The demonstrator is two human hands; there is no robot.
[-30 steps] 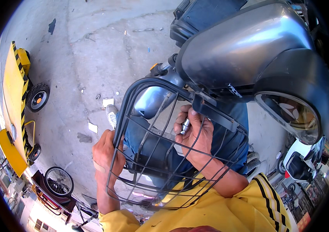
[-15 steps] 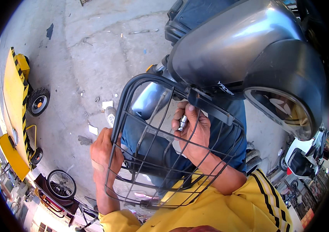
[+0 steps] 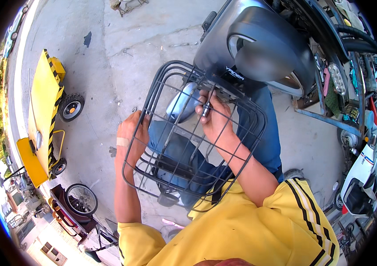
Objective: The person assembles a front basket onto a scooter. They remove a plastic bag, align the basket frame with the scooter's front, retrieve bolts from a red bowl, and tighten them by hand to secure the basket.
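A black wire basket point(image 3: 154, 95) is at the front of a dark grey scooter point(image 3: 263, 29), its open frame spreading over my knees. My left hand point(image 3: 133, 131) grips the basket's left side, fingers curled round the wires. Seen through the mesh, my right hand point(image 3: 217, 116) is up by the basket's scooter-side wall. Its fingers pinch a small silver cylindrical metal piece point(image 3: 206, 109), which looks like a socket. Whether that piece touches a fastener cannot be made out. Behind the wires shows the scooter's shiny blue-grey front fender point(image 3: 182, 104).
A yellow flat-bed cart point(image 3: 44, 115) with black-striped edging stands on the left, near a dark red three-wheeler point(image 3: 66, 213). To the right are a blue metal rack point(image 3: 330, 122) and a white scooter point(image 3: 363, 177). Small litter lies on the concrete floor point(image 3: 122, 44).
The view has turned, so the scooter's front and basket sit higher and more of the right side shows. Both hands keep their holds, the right with the silver piece.
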